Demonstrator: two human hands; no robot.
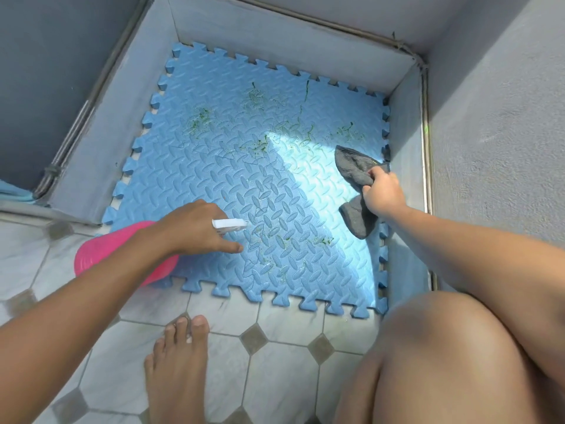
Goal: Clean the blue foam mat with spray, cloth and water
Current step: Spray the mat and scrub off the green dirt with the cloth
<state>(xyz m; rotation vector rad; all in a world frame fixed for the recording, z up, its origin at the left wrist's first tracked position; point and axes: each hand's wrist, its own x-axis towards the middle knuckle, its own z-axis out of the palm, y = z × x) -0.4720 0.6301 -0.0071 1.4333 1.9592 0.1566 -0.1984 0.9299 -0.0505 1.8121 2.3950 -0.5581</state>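
Squatting at the near edge of the work, a person faces the blue foam mat (232, 166), which lies flat in a grey-walled corner (275, 35), its far and right edges against the walls and its near edge on the tiled floor (275, 356); green smears (200, 117) dot the far half and, more faintly, the near centre. At left, the left hand (195, 228) is wrapped round a pink spray bottle (101, 255), fingers closed on the neck, one finger extended forward below the white nozzle (230, 224), which points rightward across the mat; no mist is visible, so whether the trigger is being pressed cannot be told. At right, the right hand (382, 192) is closed on a bunched grey cloth (354, 169), whose loose ends hang over the mat's right edge; the cloth appears lifted rather than pressed down, though contact is hard to judge. The step in hand appears to be spraying, with wiping not yet begun; the next move probably calls for wetting each green patch, then bringing the cloth onto the sprayed surface and rubbing along the ridged texture. Most of the bottle's body is hidden by the left forearm; a sunlit patch (305, 179) washes out the mat's centre-right, masking any soiling there; a pale blue item (15, 191) at far left is cut off; no water source is in view.
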